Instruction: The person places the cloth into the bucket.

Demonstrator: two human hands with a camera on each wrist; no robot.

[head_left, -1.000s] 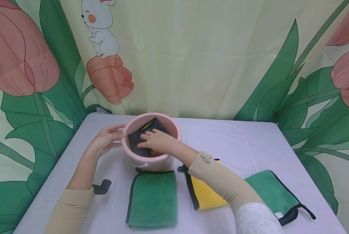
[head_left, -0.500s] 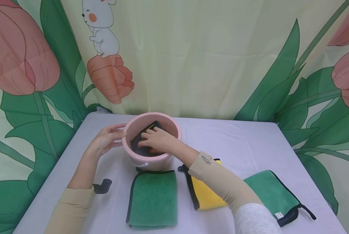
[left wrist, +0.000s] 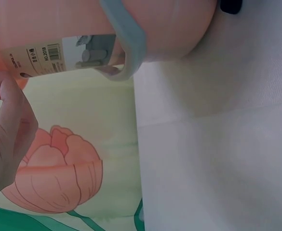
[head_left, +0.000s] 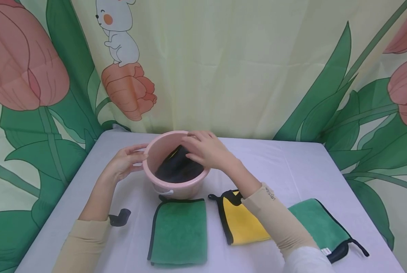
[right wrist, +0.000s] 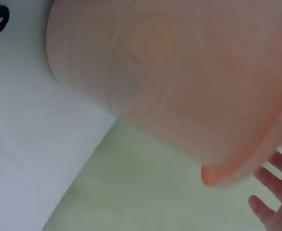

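A pink bucket [head_left: 176, 189] stands at the back left of the table, with dark folded cloth [head_left: 179, 167] showing yellow edging inside it. My left hand [head_left: 125, 163] holds the bucket's left rim with its fingertips; the left wrist view shows a bent finger [left wrist: 8, 96] at the rim, beside a printed label [left wrist: 59, 55]. Over the right rim is my right hand [head_left: 207, 149], its fingers partly stretched and nothing held in them. In the right wrist view its spread fingers [right wrist: 275, 183] appear just beyond the rim.
A green cloth [head_left: 179, 231] with black edging lies in front of the bucket. Right of it are a yellow cloth [head_left: 242, 223] and another green cloth [head_left: 321, 223], both partly behind my right sleeve. A patterned curtain [head_left: 241, 68] hangs behind the white table [head_left: 275, 163].
My right hand has come up out of the bucket and moved right, leaving the dark cloth lower inside. The left hand has stayed at the rim.
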